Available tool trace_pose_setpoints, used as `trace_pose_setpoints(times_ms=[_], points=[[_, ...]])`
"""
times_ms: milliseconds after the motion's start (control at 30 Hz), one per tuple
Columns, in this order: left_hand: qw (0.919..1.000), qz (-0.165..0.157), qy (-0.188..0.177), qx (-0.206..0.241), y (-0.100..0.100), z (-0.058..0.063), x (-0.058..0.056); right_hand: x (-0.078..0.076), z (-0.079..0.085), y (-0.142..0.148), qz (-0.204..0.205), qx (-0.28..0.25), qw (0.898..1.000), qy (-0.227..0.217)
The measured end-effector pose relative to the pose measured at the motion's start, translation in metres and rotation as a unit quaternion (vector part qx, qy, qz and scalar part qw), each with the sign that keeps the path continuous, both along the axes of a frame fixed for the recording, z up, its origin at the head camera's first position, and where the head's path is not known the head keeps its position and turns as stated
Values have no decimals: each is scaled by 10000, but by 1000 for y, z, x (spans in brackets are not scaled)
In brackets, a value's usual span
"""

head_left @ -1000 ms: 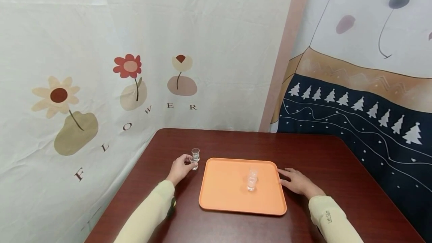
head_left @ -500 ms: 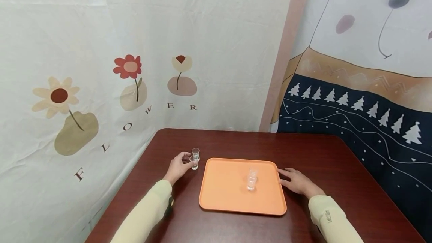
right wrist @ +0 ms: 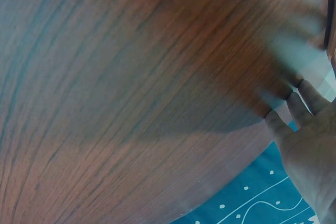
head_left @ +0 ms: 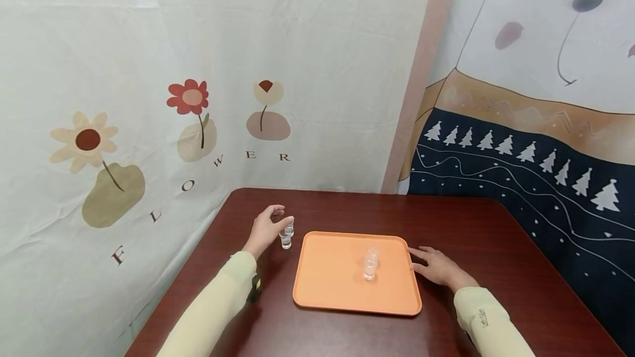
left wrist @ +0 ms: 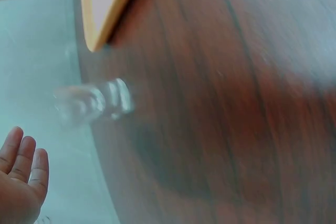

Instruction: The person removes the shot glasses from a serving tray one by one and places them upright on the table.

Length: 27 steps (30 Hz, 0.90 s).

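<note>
Two small clear shot glasses stand close together on the dark red table, left of an orange tray (head_left: 327,274). The front shot glass (head_left: 285,242) shows clearly; the back shot glass (head_left: 291,228) is partly behind my left thumb. My left hand (head_left: 265,230) hovers over them with fingers relaxed and spread. In the left wrist view, its fingers (left wrist: 39,174) lie apart from the blurred glasses (left wrist: 97,100); whether the thumb touches one, I cannot tell. My right hand (head_left: 436,266) rests at the tray's right edge, fingertips touching the rim, its fingers (right wrist: 299,109) extended.
More clear glasses (head_left: 370,269) stand in a row on the tray, right of its middle. The table (head_left: 357,211) reaches back to a white wall cloth (head_left: 327,70) with printed flowers. A dark blue cloth (head_left: 496,175) with printed trees hangs at the right.
My left hand has come off the front shot glass and moved up and away, over the back one. The glasses, tray and right hand stay put.
</note>
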State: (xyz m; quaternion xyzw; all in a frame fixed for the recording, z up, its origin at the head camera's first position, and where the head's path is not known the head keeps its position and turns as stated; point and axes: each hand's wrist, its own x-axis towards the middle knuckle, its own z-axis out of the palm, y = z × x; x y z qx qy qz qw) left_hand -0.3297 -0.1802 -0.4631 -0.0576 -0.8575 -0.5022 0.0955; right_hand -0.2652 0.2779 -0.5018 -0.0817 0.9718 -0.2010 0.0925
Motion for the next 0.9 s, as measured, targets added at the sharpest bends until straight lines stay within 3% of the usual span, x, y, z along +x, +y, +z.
trace_pose_setpoints(times_ms=[200,900], points=[[9993,-307,56,196,23,5,4,0,-1,1,-26,-18,10000,15],[9882,-1495,-312,-142,101,-18,30,0,-1,1,48,-25,10000,11]])
